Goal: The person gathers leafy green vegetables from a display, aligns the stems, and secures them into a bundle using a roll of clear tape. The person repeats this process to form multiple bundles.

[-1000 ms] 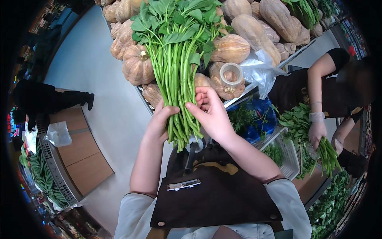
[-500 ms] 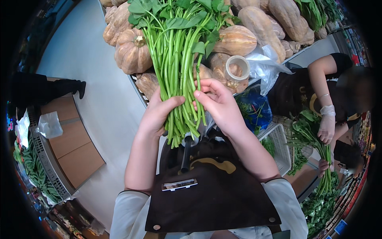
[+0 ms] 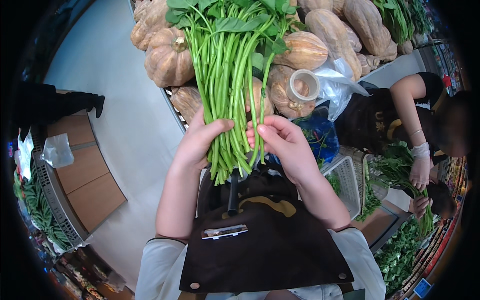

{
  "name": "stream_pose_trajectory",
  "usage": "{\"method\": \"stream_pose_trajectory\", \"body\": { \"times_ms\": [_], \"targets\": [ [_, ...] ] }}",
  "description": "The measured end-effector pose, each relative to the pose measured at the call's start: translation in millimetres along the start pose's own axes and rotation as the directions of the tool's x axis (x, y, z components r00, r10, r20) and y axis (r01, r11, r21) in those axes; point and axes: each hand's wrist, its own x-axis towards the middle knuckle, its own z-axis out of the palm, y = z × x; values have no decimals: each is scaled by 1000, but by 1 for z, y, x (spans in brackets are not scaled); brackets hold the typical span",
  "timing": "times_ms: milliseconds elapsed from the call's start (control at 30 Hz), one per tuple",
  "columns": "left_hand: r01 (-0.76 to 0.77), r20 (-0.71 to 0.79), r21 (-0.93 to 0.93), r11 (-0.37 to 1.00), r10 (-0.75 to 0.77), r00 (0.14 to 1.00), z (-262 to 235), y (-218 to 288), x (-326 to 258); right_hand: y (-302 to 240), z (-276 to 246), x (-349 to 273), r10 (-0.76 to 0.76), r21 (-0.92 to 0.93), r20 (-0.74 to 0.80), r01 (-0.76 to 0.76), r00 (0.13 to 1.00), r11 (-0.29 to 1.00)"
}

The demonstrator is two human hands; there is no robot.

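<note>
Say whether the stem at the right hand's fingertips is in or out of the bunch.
Lower part out: a gap separates the stem from the bunch. Top: cannot tell; leaves overlap.

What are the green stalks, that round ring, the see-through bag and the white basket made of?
Green stalks: real plant, it seems; smooth, slightly shiny, with leaves at the top.

Round ring: pale and smooth-looking; maybe plastic or cardboard, I can't tell which.

See-through bag: most likely thin plastic; it's crinkly and catches light.

White basket: probably hard plastic; its sides look stiff.
</note>
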Motion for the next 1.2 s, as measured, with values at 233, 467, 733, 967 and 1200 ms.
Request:
{"method": "stream_pose_trajectory", "body": {
  "times_ms": [233,467,733,967,1200],
  "targets": [
    [16,33,-3,1000,-16,999,-1,0,-1,2,-2,-7,-64,-105,4,65,998,992],
    [20,53,-47,999,-18,998,5,4,-2,-8,9,0,-220,-103,-75,212,973,972],
    [7,-81,-11,1000,-8,997,10,1,-13,10,15,4,-368,-581,-34,281,929,764],
    [25,-32,10,1000,-24,999,7,-2,-12,1,13,1,-265,-533,-58,195,963,824],
    [28,-48,-5,1000,-28,998,10,-3,-13,-9,8,2,-215,-570,-88,128,973,812]
  ]
}}
